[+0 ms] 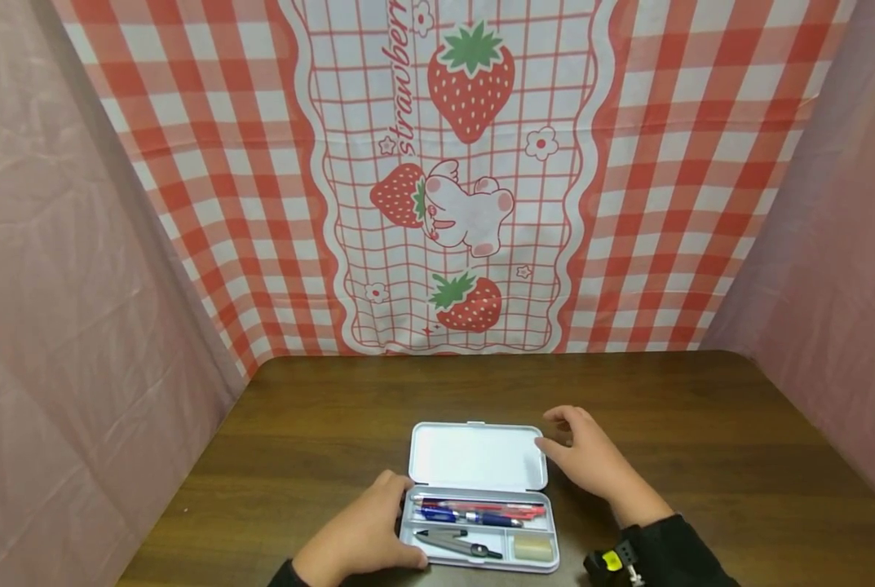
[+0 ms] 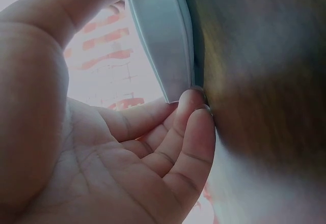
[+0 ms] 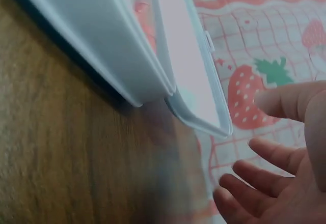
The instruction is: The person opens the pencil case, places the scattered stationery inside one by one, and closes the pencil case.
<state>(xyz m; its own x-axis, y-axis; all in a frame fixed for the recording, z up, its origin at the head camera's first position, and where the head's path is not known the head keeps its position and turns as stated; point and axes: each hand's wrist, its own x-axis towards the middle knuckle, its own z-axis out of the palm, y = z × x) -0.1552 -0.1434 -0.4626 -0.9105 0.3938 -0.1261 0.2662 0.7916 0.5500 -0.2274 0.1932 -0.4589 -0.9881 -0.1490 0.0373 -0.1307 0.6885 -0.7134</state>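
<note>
A white pencil case lies open on the table, its lid folded back away from me. Its upper compartment holds a dark blue pen and red pens. In the lower part sit a grey drawing compass and a beige block that looks like an eraser. My left hand grips the case's left end, thumb at the front corner; the left wrist view has the fingers curled against its wall. Beside the lid's right edge, my right hand hovers with loosely spread fingers, holding nothing.
The brown wooden table spreads around the case. Behind it hangs a red-and-white checked cloth with strawberries. Pale pink cloth closes off both sides. A black device with a yellow mark sits on the right wrist.
</note>
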